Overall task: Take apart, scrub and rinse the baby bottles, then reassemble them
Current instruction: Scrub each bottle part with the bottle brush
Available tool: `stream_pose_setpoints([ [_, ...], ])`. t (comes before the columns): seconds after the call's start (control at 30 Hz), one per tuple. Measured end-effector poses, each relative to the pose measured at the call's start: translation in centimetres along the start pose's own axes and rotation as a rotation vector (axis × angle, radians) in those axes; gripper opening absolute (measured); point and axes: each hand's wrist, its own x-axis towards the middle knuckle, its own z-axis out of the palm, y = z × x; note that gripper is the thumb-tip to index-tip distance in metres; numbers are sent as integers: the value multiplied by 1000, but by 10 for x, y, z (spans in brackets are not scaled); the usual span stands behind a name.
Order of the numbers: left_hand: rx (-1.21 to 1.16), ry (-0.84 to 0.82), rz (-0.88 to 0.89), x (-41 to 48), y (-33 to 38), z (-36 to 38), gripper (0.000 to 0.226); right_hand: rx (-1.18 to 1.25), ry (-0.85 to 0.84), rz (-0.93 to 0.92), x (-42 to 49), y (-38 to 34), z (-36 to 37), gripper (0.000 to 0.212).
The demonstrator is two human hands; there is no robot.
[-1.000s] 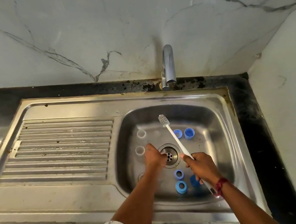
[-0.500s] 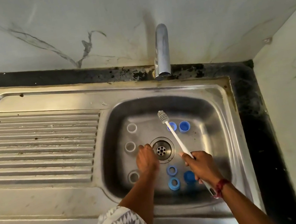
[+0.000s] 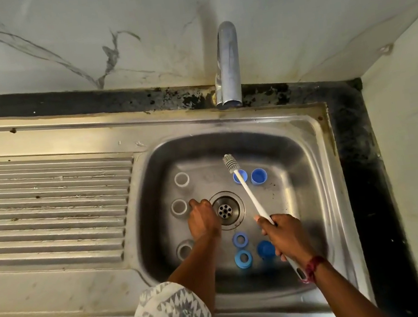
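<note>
**Now for the middle bottle, brush held ready**

Seen from the head camera, the stainless-steel sink basin (image 3: pixel 299 172) holds the bottles already taken apart. Three clear, open-topped plastic bottle bodies (image 3: pixel 181 180) stand upright in a column left of the round drain strainer (image 3: pixel 227 209). The blue screw rings (image 3: pixel 240 239) and blue domed caps (image 3: pixel 258 176) lie to its right, probably sorted so each kind can be scrubbed in turn.

The left hand (image 3: pixel 203 221) reaches down with its fingertips just beside the middle bottle body (image 3: pixel 179 207). The knuckles hide the fingers, so I cannot tell whether it has closed on the bottle.

The right hand (image 3: pixel 286 237) is wrapped firmly round the handle of the long white bottle brush (image 3: pixel 251 195). The bristle head is raised and angled away over the caps, likely kept clear until a bottle is lifted to meet it. No stream shows under the chrome tap (image 3: pixel 226 66).
</note>
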Motion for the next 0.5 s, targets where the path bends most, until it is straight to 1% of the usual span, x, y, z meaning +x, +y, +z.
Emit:
stream_pose_setpoints([
  [0.17, 47, 23, 3, 0, 1, 2, 26, -16, -1, -5, -1, 0, -2, 42],
  [0.33, -27, 48, -12, -7, 1, 1, 24, -4, 12, -10, -1, 2, -3, 41],
  [0.4, -42, 67, 20, -12, 1, -1, 21, 1, 12, -13, -2, 1, -4, 40],
  [0.5, -33, 94, 96, -23, 1, -4, 25, 10, 20, -11, -4, 1, -6, 41],
])
